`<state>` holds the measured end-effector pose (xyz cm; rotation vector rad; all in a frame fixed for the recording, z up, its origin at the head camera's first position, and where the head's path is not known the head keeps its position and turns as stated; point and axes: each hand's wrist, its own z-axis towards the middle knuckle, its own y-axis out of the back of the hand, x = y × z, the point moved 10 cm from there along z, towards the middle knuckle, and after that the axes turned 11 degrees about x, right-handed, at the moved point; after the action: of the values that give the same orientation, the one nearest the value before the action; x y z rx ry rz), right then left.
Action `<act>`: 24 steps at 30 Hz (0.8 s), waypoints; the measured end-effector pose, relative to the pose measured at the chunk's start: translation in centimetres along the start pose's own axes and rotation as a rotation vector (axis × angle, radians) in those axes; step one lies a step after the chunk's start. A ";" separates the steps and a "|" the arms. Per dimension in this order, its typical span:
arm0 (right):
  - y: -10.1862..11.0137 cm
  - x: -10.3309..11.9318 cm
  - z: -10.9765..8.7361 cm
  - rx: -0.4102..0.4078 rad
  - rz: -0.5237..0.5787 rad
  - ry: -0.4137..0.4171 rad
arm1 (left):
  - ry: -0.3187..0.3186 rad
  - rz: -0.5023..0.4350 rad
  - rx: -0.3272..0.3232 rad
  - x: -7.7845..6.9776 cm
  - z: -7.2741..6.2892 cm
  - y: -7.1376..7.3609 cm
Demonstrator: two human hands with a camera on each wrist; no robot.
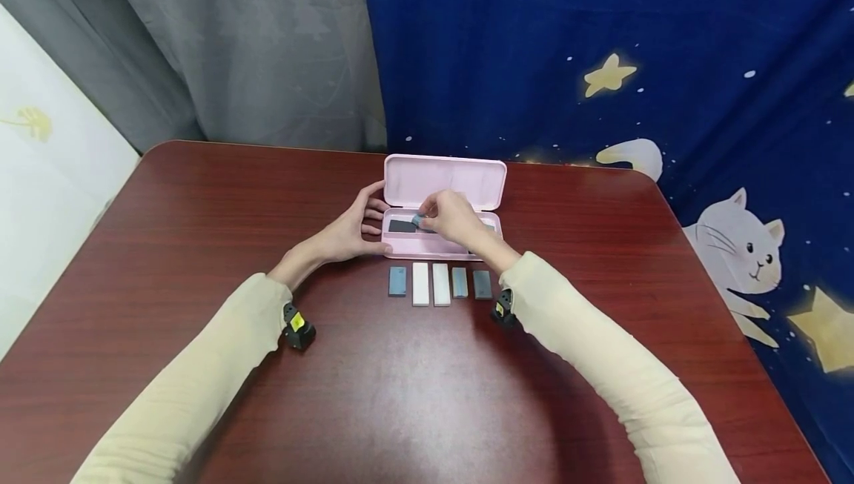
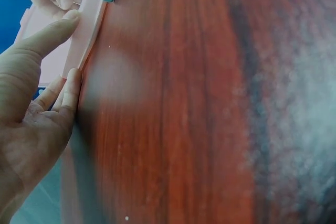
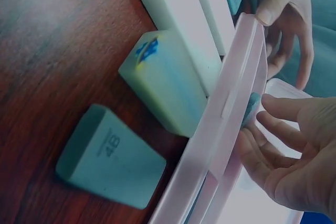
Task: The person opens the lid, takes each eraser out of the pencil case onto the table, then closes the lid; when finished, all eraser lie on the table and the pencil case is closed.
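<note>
Over the pink case (image 1: 434, 255): right hand (image 1: 459, 221) is pinching a small teal block (image 1: 417, 220) between thumb and fingers; narrow grip.
Teal block: is sitting at the case's rear section, right by a dark block (image 1: 402, 227); whether they're touching, can't tell.
Left hand (image 1: 348, 233): is bracing the case's left end, thumb at the near corner, fingers spread wide.
Lid (image 1: 408, 176): is standing open at the back.
Front row: blue block (image 1: 396, 282), white block (image 1: 420, 284), second white block (image 1: 441, 284), blue-striped block (image 1: 459, 282) and 4B block (image 1: 482, 284) are lying on the table (image 1: 367, 395).
Rear section: probably is getting the teal block fitted in; lifting out is also possible.
Pinch: next move is likely calling for squaring the block up before letting go, left hand steadying the case.
</note>
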<state>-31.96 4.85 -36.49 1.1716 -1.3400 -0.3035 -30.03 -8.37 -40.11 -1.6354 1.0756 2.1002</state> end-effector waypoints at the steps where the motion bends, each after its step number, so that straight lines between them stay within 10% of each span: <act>1: -0.1 0.1 0.1 0.006 -0.002 -0.004 | 0.000 0.000 0.001 0.0 0.0 0.0; 13: -0.7 0.9 0.1 -0.057 -0.218 0.011 | -0.012 -0.006 -0.002 -0.2 0.0 -0.2; 24: 1.4 -0.1 -1.2 -0.158 -0.075 0.094 | -0.018 -0.008 -0.010 -0.1 -0.2 0.0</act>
<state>-31.58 6.13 -35.24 1.0919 -1.1708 -0.3964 -29.83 -8.43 -40.01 -1.6198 1.0532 2.1147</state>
